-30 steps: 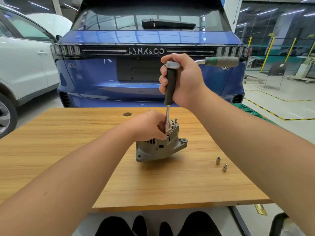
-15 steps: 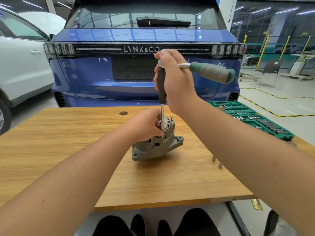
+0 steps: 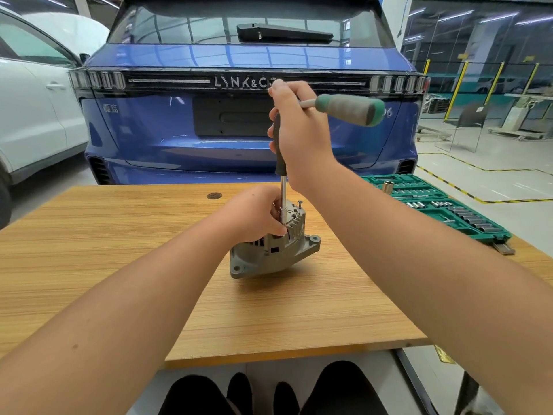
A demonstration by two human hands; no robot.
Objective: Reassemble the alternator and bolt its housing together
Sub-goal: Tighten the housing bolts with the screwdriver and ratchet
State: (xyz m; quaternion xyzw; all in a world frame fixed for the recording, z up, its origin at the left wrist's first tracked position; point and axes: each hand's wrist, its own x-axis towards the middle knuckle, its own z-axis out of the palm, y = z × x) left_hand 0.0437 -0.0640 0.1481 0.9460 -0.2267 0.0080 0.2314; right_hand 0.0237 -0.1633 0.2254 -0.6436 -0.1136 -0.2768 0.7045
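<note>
While left hand (image 3: 257, 215) steadies alternator (image 3: 275, 250), right hand (image 3: 299, 136) grips driver (image 3: 281, 163) above.

Two hands work at the middle of the table (image 3: 119, 265): the left hand (image 3: 254, 215) and the right hand (image 3: 299, 136). One alternator (image 3: 275, 250) stands there, with one bolt (image 3: 300, 202) sticking up from its top. One driver tool (image 3: 281, 163) stands upright; one green-handled tool (image 3: 350, 109) points right. One green socket case (image 3: 443, 205) lies far right. Two cars stand beyond: one blue car (image 3: 239, 55), one white car (image 3: 33, 115) on the left.
</note>
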